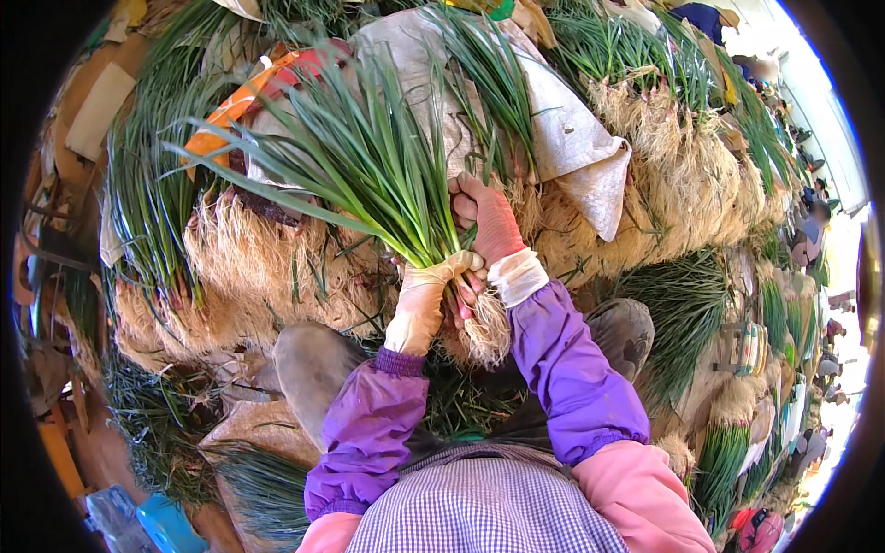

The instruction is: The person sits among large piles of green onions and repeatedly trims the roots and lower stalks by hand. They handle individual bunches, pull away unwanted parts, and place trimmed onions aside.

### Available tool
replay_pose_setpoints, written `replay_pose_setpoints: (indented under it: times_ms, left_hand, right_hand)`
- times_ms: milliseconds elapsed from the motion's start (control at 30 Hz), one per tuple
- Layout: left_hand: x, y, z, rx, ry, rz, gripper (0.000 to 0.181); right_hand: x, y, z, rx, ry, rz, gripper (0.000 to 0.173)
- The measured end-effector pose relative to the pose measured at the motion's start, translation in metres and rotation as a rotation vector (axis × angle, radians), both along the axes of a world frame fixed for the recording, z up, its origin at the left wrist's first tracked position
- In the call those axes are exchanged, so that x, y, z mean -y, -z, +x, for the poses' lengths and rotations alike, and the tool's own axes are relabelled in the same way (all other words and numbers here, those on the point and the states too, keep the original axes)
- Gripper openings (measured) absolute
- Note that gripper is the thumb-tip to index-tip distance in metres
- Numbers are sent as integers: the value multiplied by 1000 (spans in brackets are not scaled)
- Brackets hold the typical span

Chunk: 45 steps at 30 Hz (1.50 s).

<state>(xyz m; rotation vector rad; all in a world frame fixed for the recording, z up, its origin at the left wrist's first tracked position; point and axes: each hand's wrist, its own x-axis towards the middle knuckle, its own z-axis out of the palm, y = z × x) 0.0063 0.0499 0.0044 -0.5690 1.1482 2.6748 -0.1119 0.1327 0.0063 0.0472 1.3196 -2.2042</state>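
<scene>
My left hand (430,294), in a cream glove, is wrapped around a bunch of spring onions (394,186) just above its bulbs. The long green leaves fan out toward the upper left. Reddish bulbs (467,296) and pale stringy roots (487,332) hang below the fist. My right hand (486,216), in a reddish glove with a white cuff, is curled close beside the stems on their right. Whether its fingers pinch a leaf is hidden.
Heaped spring onions with matted roots (263,263) lie across the front, partly under a whitish woven sheet (581,145). More bunches stand at the far right (650,62) and left (152,207). Dark leaves (677,318) lie beside my right knee. Other people (812,231) sit far right.
</scene>
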Motion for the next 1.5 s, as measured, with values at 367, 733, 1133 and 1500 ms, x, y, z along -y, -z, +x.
replay_pose_setpoints:
  times_ms: [367,733,1133,1500]
  left_hand:
    - [24,16,5,-281,-182,260,30]
    - [10,33,-6,-268,-128,537,25]
    - [14,15,9,-74,-82,253,26]
    - [20,17,5,-319,-279,386,19]
  right_hand:
    - [-77,-47,-7,-1067,-704,1294,48]
    - [-94,-31,-49,-778,270,860,17]
    - [-62,-32,-33,-988,258,1365,30]
    - [-83,-47,-29,-596,174,699,26]
